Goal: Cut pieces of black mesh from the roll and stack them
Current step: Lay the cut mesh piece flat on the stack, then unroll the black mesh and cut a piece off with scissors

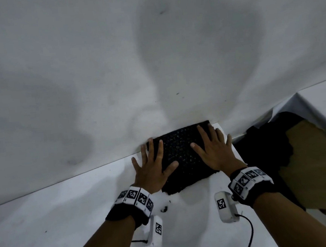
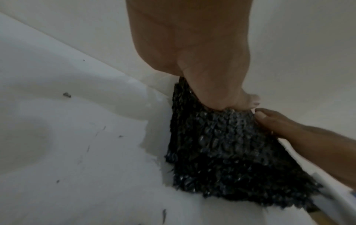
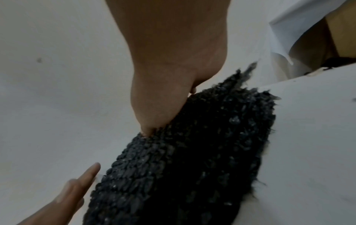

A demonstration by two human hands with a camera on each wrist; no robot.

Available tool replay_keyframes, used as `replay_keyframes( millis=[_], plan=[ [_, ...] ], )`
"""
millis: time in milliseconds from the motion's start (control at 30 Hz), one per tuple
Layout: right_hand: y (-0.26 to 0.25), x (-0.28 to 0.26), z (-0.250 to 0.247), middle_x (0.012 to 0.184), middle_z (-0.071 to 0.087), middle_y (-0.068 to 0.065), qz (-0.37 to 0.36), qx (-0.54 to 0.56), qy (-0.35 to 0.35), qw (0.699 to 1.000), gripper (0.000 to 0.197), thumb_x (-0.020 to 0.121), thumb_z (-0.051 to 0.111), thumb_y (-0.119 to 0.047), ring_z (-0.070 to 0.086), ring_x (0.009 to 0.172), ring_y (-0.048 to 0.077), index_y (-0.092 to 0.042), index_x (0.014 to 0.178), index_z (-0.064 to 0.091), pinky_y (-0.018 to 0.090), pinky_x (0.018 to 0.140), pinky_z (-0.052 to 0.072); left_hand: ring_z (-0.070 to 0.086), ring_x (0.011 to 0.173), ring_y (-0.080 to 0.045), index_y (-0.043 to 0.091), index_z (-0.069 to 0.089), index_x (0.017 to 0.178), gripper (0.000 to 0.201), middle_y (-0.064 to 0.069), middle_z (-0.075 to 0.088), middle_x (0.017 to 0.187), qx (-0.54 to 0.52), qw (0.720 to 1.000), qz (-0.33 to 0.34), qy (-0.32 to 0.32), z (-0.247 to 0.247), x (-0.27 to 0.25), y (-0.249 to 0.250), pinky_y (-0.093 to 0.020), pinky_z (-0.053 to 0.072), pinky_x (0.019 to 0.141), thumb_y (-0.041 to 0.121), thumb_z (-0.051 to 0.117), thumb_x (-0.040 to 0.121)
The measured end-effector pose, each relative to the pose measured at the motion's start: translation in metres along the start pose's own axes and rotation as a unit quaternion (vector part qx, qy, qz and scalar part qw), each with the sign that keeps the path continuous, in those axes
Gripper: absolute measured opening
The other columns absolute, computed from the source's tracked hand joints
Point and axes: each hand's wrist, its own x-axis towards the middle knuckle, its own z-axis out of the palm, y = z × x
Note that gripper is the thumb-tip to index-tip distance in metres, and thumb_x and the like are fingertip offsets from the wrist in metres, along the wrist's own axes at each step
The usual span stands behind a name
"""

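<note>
Both hands down flat on the mesh stack (image 1: 182,157) now, fingers spread wide, nothing gripped. Left hand (image 1: 152,171) covers the stack's left edge w/ the thumb reaching onto the black, outer fingers spilling onto the white table (image 1: 68,218). Right hand (image 1: 215,150) sits on the right side, fingertips up near the far edge where the stack butts against the white wall (image 1: 114,59). Looks like a pat-down, squaring the pile, I'd say

Stack's parked right at the table's back edge, touching the wall. To the right, past the table edge, there's a cardboard box (image 1: 315,162) w/ more black mesh (image 1: 265,144) draped in it, prob the supply, tho I can't make out an actual roll from here. No scissors in sight either

What could bite: edges are frayed all round, loose strands sticking out in the right wrist view, and a few black scraps (image 1: 164,209) already lie on the table near the left wrist. Lift those palms carelessly and the open weave could snag on a finger, dragging the top piece off square. Stack also looks springy, so once pressure's off it may puff and slide. Right corner sits close to the table edge, so a sideways shove could tip pieces over toward the box
</note>
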Motion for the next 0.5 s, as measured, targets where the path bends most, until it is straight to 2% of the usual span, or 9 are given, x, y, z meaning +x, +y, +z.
replay_keyframes(
  millis=[100,200,267,333,500],
  plan=[
    [-0.018,-0.01,-0.016,0.166,-0.002,0.008,-0.005,-0.019,0.018,1.0,0.073,0.096,0.024,-0.068,0.004,0.151,0.035,-0.034,0.158,0.003,0.066,0.116,0.001,-0.021,0.152,-0.024,0.038,-0.006,0.158,0.087,0.008,-0.023,0.165,-0.011,1.0,-0.024,0.001,-0.028,-0.02,-0.001,-0.063,-0.009,0.117,0.08,0.017,0.086],
    [-0.042,-0.03,-0.032,0.166,0.002,0.009,-0.015,-0.003,0.018,1.0,0.072,0.097,0.023,-0.068,0.004,0.151,0.036,-0.032,0.157,0.009,0.065,0.117,0.002,-0.011,0.154,-0.024,0.04,0.007,0.158,0.081,0.009,-0.006,0.168,-0.057,0.997,-0.044,0.024,-0.054,-0.053,-0.009,-0.062,-0.007,0.119,0.078,0.019,0.088],
    [-0.06,-0.049,-0.039,0.166,0.007,0.008,-0.028,0.013,0.024,0.999,0.073,0.096,0.023,-0.069,0.005,0.15,0.037,-0.031,0.157,0.013,0.065,0.117,0.004,-0.009,0.154,-0.022,0.041,0.01,0.157,0.083,0.01,-0.001,0.168,-0.076,0.994,-0.048,0.056,-0.07,-0.082,-0.018,-0.06,-0.006,0.12,0.079,0.017,0.084],
    [-0.082,-0.072,-0.045,0.165,0.012,0.007,-0.041,0.028,0.025,0.998,0.07,0.097,0.03,-0.066,0.006,0.15,0.036,-0.031,0.157,0.014,0.064,0.118,0.005,-0.009,0.154,-0.02,0.043,0.012,0.157,0.084,0.011,0.001,0.168,-0.102,0.99,-0.06,0.083,-0.086,-0.116,-0.03,-0.058,-0.005,0.121,0.08,0.017,0.082],
    [-0.144,-0.135,-0.055,0.164,0.016,0.004,-0.091,0.07,0.019,0.993,0.067,0.099,0.038,-0.059,0.006,0.15,0.033,-0.032,0.156,0.017,0.061,0.119,0.002,-0.005,0.154,-0.017,0.043,0.018,0.156,0.084,0.013,0.006,0.167,-0.15,0.974,-0.08,0.149,-0.116,-0.205,-0.065,-0.053,-0.003,0.122,0.079,0.021,0.08]
  ],
)
